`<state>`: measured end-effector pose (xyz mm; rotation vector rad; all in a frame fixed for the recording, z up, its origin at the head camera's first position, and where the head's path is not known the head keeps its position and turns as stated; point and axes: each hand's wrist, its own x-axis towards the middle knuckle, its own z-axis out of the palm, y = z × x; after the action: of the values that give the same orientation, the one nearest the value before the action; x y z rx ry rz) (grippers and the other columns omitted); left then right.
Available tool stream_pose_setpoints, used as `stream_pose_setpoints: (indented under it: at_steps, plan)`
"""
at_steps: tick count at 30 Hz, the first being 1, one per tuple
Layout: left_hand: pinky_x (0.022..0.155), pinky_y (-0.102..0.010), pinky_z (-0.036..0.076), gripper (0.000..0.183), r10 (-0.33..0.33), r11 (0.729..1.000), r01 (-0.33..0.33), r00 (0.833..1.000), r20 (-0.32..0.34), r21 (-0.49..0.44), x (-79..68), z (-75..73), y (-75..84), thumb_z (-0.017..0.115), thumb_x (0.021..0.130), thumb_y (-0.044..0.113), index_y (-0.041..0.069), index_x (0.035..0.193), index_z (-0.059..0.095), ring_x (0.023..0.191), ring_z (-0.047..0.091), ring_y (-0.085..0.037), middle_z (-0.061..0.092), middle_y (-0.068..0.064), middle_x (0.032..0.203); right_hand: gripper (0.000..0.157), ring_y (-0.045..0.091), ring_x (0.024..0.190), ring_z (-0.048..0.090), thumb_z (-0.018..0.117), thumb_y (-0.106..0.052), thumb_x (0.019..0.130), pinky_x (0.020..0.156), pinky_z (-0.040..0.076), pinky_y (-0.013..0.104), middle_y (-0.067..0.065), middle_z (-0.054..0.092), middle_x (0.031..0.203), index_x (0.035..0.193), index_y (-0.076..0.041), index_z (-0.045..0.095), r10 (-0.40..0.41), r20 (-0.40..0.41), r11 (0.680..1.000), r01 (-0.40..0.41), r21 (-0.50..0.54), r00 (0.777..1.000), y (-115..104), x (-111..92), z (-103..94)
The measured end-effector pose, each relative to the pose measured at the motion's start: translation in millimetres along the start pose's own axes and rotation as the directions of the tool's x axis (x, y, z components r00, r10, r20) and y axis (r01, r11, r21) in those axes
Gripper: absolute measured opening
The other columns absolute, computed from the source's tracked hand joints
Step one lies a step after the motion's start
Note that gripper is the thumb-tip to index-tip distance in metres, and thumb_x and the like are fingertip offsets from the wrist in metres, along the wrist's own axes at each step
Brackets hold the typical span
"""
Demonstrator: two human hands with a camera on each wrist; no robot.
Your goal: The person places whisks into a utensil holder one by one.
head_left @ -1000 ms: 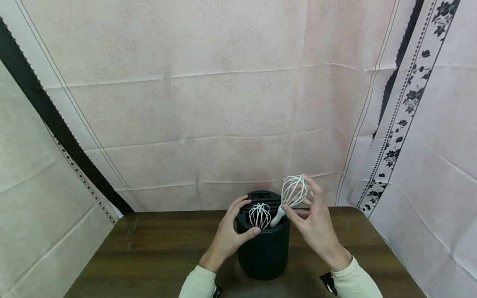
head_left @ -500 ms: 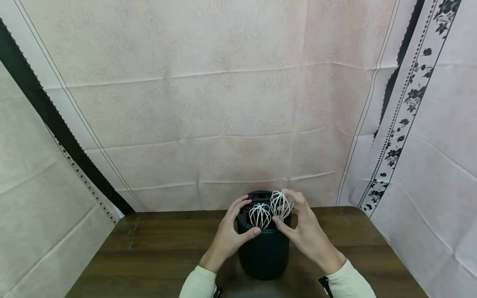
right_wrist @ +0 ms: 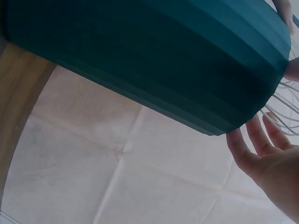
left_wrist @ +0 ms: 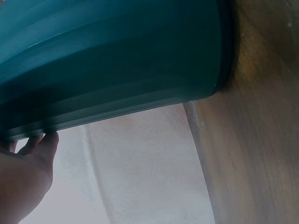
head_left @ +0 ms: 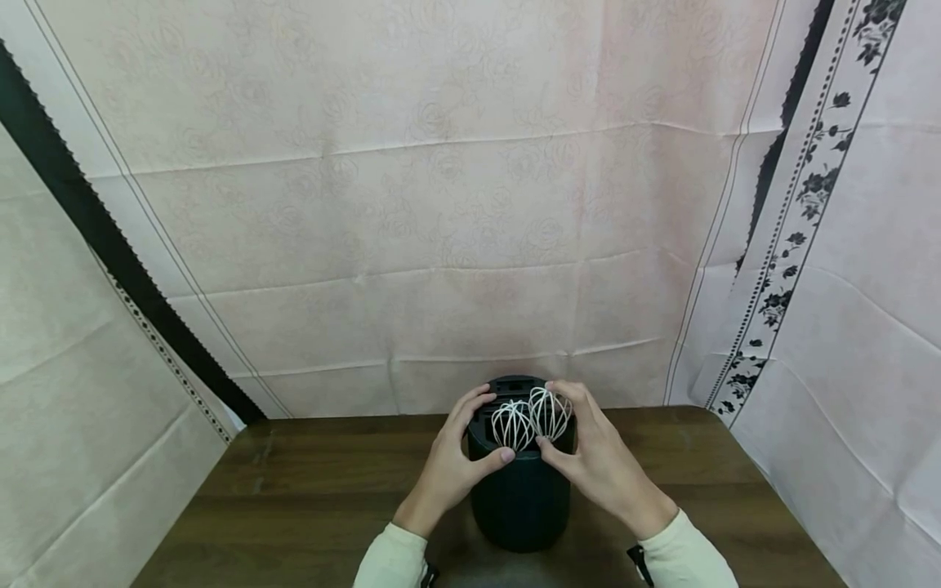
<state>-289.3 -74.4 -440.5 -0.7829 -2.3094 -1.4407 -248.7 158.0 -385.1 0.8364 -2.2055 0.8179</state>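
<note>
A dark green ribbed utensil holder (head_left: 519, 506) stands upright on the table, its black slotted top facing up. One white wire whisk (head_left: 512, 425) sits head up in its left part. Beside it a second whisk (head_left: 550, 412) stands in the right part, its handle hidden inside. My left hand (head_left: 452, 461) grips the holder's left side, thumb on the front rim and fingers toward the back. With thumb and fingers about the wires, my right hand (head_left: 606, 465) holds the second whisk. In the right wrist view, fingers (right_wrist: 240, 149) of that hand touch the holder's rim.
The brown wooden table (head_left: 323, 490) reaches back to a pale patterned cloth (head_left: 412, 245) hung behind it. More cloth hangs at the left and right, with a black floral border (head_left: 779, 302) on the right.
My right hand has moved left and down, lowering the second whisk so that its handle has gone into the holder. The left hand and the first whisk have stayed in place.
</note>
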Motion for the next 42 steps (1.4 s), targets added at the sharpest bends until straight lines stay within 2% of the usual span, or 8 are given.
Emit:
stream_pose_setpoints:
  at_steps: [8, 15, 22, 28, 34, 37, 42]
  plan:
    - [0.113, -0.058, 0.029, 0.072, 0.004, 1.0, -0.004, 1.0, -0.007, 0.002, 0.6, -0.3, 0.0, 0.076, 0.085, 0.047, 0.028, 0.147, 0.046, 0.145, 0.029, -0.011, 0.031, 0.013, 0.158, 0.07, 0.02, 0.122, 0.053, 0.08, -0.018, 0.083, 0.098, 0.049, 0.046, 0.006, 0.051, 0.135, 0.141, -0.017, 0.04, 0.053, 0.02, 0.997, -0.051, -0.058, 0.998, 1, -3, 3.1]
    - [0.111, -0.062, 0.029, 0.071, 0.005, 1.0, -0.005, 1.0, -0.005, 0.001, -1.2, 1.2, -1.5, 0.076, 0.086, 0.047, 0.028, 0.147, 0.045, 0.145, 0.029, -0.015, 0.03, 0.012, 0.159, 0.064, 0.014, 0.121, 0.049, 0.078, -0.022, 0.087, 0.099, 0.048, 0.043, -0.002, 0.054, 0.132, 0.14, -0.015, 0.045, 0.092, 0.027, 0.993, -0.089, -0.077, 0.995, 1, -8, 7.7]
    - [0.113, -0.059, 0.029, 0.072, -0.024, 1.0, 0.024, 1.0, -0.005, -0.004, -3.2, 2.0, -4.3, 0.076, 0.084, 0.049, 0.031, 0.146, 0.046, 0.145, 0.03, -0.012, 0.03, 0.018, 0.157, 0.061, 0.014, 0.126, 0.049, 0.077, -0.029, 0.087, 0.102, 0.046, 0.044, -0.006, 0.05, 0.136, 0.139, -0.019, 0.045, 0.122, 0.047, 0.993, -0.121, -0.014, 0.991, -1, -10, 5.7]
    - [0.112, -0.059, 0.03, 0.072, -0.02, 1.0, 0.021, 1.0, 0.009, -0.006, -2.7, 3.2, -3.5, 0.076, 0.084, 0.049, 0.029, 0.147, 0.046, 0.145, 0.029, -0.013, 0.03, 0.015, 0.158, 0.062, 0.014, 0.11, 0.055, 0.077, -0.025, 0.087, 0.089, 0.053, 0.04, -0.006, 0.055, 0.13, 0.141, -0.023, 0.047, 0.137, 0.029, 0.99, -0.138, 0.027, 0.99, -3, -8, 1.1]
    - [0.113, -0.058, 0.029, 0.072, -0.022, 1.0, 0.022, 1.0, 0.006, -0.01, -2.9, 4.0, -2.0, 0.076, 0.084, 0.048, 0.031, 0.147, 0.046, 0.144, 0.029, -0.01, 0.03, 0.016, 0.158, 0.06, 0.015, 0.124, 0.055, 0.074, -0.028, 0.09, 0.101, 0.048, 0.042, -0.006, 0.054, 0.134, 0.144, -0.027, 0.049, 0.115, 0.05, 0.993, -0.117, 0.029, 0.992, -3, -7, -2.4]
    - [0.114, -0.057, 0.029, 0.072, -0.016, 1.0, 0.016, 1.0, 0.0, -0.012, -2.5, 3.4, -2.0, 0.077, 0.084, 0.048, 0.031, 0.147, 0.046, 0.144, 0.029, -0.01, 0.03, 0.017, 0.157, 0.059, 0.015, 0.123, 0.055, 0.076, -0.027, 0.087, 0.1, 0.049, 0.042, -0.006, 0.056, 0.132, 0.141, -0.025, 0.052, 0.118, 0.016, 0.992, -0.118, 0.039, 0.993, -3, -7, 0.7]
    - [0.114, -0.057, 0.029, 0.071, -0.011, 1.0, 0.011, 1.0, -0.013, -0.007, -1.5, 1.8, -1.7, 0.077, 0.084, 0.049, 0.031, 0.146, 0.047, 0.144, 0.03, -0.01, 0.031, 0.017, 0.157, 0.067, 0.016, 0.125, 0.054, 0.08, -0.021, 0.083, 0.101, 0.048, 0.041, -0.006, 0.056, 0.132, 0.143, -0.026, 0.051, 0.103, -0.055, 0.994, -0.102, 0.028, 0.993, -3, -7, 10.1]
